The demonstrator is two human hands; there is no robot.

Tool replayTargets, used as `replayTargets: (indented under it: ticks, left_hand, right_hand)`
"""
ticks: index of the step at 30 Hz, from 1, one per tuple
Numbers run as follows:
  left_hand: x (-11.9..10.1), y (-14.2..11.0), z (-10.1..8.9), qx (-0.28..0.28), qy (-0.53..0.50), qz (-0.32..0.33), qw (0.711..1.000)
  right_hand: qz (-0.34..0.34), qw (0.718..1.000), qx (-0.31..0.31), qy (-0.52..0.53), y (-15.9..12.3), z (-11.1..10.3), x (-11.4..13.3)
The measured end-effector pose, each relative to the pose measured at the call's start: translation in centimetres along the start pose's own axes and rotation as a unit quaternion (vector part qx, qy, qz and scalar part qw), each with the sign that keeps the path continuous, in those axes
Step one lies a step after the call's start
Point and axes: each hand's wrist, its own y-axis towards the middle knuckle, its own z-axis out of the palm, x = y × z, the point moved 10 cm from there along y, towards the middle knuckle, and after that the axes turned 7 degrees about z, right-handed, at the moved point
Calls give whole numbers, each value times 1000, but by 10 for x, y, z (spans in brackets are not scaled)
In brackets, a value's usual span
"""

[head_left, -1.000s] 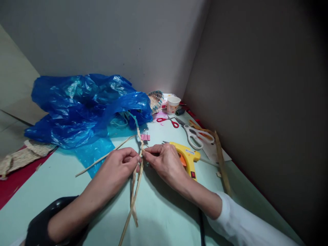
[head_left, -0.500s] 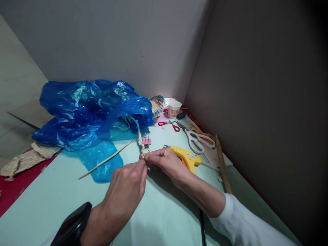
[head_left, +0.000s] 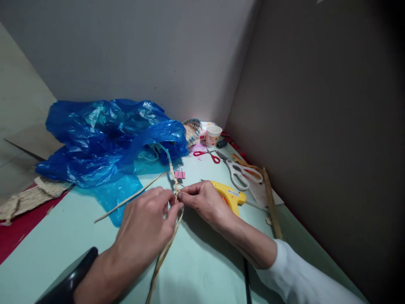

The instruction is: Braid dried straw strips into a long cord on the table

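A braided cord of pale dried plant strips [head_left: 172,171] runs from beneath the blue plastic bag [head_left: 104,143] down to my hands. My right hand [head_left: 204,202] pinches the braid between thumb and forefinger. Close beside it, my left hand [head_left: 148,223] has thumb and fingertips closed on the strips just below that pinch. Loose strip ends [head_left: 166,253] hang from the hands toward the front of the table. Another single strip [head_left: 131,197] lies to the left, across the bag's edge. A pink binder clip [head_left: 180,174] sits just beyond the braid.
Right of my hand lies a yellow glue gun [head_left: 232,196]. Behind it are white-handled scissors [head_left: 242,173], red-handled scissors [head_left: 208,156], a paper cup [head_left: 213,136] and a small woven basket [head_left: 192,131]. A brown stalk [head_left: 272,202] lies along the right wall; woven pieces [head_left: 31,198] rest at left.
My left hand turned over the strips and back, its fingers now pinching near the right hand. The hanging ends, earlier apart and crossing, now run closer together. My right hand keeps its pinch.
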Motion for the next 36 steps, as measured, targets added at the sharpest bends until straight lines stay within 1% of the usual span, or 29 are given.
replayTargets:
  ticks: [1, 2, 3, 4, 6, 7, 8, 9, 11, 14, 16, 18, 21, 24, 26, 29, 31, 33, 36]
  left_hand:
    - [7, 2, -4, -16, -39, -20, 999]
    - [15, 5, -2, -18, -94, -41, 995]
    - [21, 7, 5, -1, -167, -61, 984]
    - [25, 8, 16, 31, -250, -75, 965]
    - [22, 9, 40, 105, -403, -85, 905]
    - [18, 8, 48, 134, -458, -86, 875]
    - [16, 7, 54, 149, -496, -88, 851]
    - [16, 7, 57, 155, -519, -94, 836]
    - [18, 7, 60, 148, -541, -111, 820]
    - [21, 7, 62, 127, -557, -141, 809]
    - [26, 7, 62, 100, -555, -167, 809]
    - [32, 6, 61, 69, -543, -192, 814]
    - [38, 4, 57, 26, -514, -205, 833]
    - [39, 3, 54, 2, -502, -195, 843]
    - [40, 1, 54, -8, -499, -198, 844]
    - [43, -1, 56, -19, -495, -206, 844]
    - [43, -3, 59, -20, -509, -214, 834]
    - [41, -5, 62, -11, -535, -218, 816]
    - [35, -10, 68, 21, -575, -225, 787]
  right_hand:
    - [4, 1000, -4, 1, 0, -1, -1]
    - [5, 1000, -7, 4, 0, -2, -1]
    - [3, 1000, -5, 6, 0, -2, -1]
    - [-3, 1000, 2, 7, 0, -1, -1]
    - [-22, 1000, 21, -4, 0, 2, 1]
    - [-30, 999, 29, -21, 0, 3, 2]
    - [-40, 998, 34, -47, -1, 3, 4]
    - [-50, 995, 31, -79, -1, 3, 6]
    - [-68, 986, 7, -149, -3, -2, 13]
    - [-78, 970, -36, -227, -8, -9, 22]
    - [-83, 960, -48, -263, -12, -8, 27]
    - [-97, 943, -65, -311, -16, -5, 32]
    - [-102, 900, -100, -411, -23, 0, 35]
    - [-100, 845, -117, -513, -30, 7, 35]
    - [-127, 805, -128, -565, -37, 14, 37]
    - [-196, 748, -148, -616, -51, 29, 42]
    - [-244, 711, -164, -639, -62, 40, 44]
    - [-289, 678, -178, -653, -72, 52, 44]
    - [-354, 642, -183, -655, -84, 69, 44]
